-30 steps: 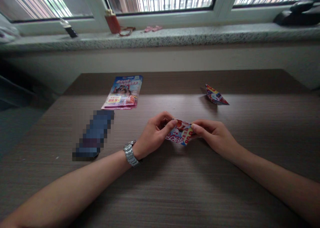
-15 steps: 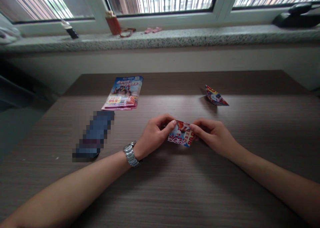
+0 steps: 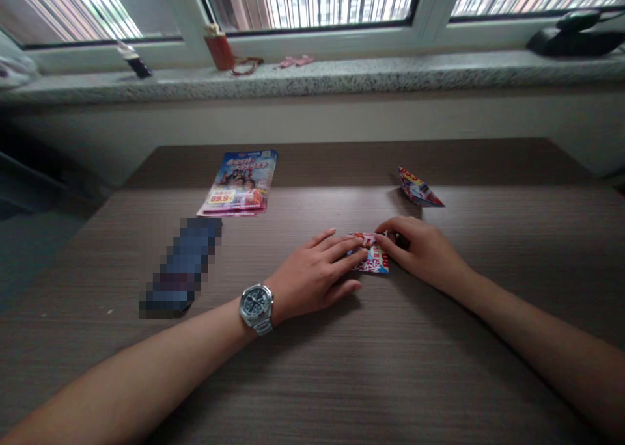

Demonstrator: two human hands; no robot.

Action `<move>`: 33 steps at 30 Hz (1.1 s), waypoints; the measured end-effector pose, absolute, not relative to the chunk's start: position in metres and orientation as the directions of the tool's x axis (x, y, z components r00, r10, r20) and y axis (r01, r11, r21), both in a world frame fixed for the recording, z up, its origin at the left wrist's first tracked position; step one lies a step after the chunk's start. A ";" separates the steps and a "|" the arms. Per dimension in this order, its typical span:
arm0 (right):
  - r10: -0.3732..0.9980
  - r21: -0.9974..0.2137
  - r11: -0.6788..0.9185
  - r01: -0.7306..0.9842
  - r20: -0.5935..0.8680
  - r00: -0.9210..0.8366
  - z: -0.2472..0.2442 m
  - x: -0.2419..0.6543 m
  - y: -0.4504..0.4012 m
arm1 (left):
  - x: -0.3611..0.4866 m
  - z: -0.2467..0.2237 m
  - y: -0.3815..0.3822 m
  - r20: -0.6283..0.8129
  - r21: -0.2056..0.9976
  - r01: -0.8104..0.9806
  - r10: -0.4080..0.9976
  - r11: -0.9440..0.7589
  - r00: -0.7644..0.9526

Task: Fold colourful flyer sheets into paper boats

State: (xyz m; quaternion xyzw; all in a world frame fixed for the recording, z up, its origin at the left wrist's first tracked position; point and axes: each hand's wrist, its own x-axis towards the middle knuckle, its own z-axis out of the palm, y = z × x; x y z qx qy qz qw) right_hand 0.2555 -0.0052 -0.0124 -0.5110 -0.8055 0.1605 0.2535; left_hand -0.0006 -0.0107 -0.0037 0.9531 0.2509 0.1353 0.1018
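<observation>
A small folded piece of printed paper (image 3: 377,261) lies on the brown wooden table (image 3: 312,367) in front of me. My left hand (image 3: 319,269), with a silver watch (image 3: 256,305) on its wrist, is spread palm down; its fingertips rest on the left part of the paper and cover it. My right hand (image 3: 415,246) pinches the upper right edge of the paper between thumb and index finger. Beyond that hand stands a folded paper shape (image 3: 418,190) with pointed ends, in similar colours.
A stack of printed flyers (image 3: 241,183) lies at the back left. Nearer me is a blurred-out dark blue object (image 3: 183,266). On the stone windowsill (image 3: 342,74) are a red holder with a strap (image 3: 221,49), a small dark tube (image 3: 135,62) and a black device (image 3: 576,38).
The folded paper has come down flat onto the table and slightly right. My left hand let go of its pinch and turned palm down over it; my right hand keeps its pinch.
</observation>
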 end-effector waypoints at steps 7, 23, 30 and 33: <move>0.797 -0.362 0.598 0.715 0.367 -0.480 -0.019 0.256 -0.004 | -0.002 -0.007 -0.010 0.135 0.222 0.545 0.579 -0.809 0.804; 0.728 -0.272 0.675 0.686 0.094 -0.679 -0.023 0.259 -0.013 | -0.009 -0.007 -0.013 0.087 0.185 0.526 0.546 -0.830 0.833; 0.737 -0.259 0.662 0.703 0.053 -0.674 -0.021 0.257 -0.012 | -0.016 0.001 -0.013 0.037 0.197 0.500 0.516 -0.844 0.856; 0.746 -0.269 0.651 0.709 0.054 -0.664 -0.022 0.257 -0.013 | -0.016 0.002 -0.012 0.044 0.214 0.490 0.509 -0.845 0.860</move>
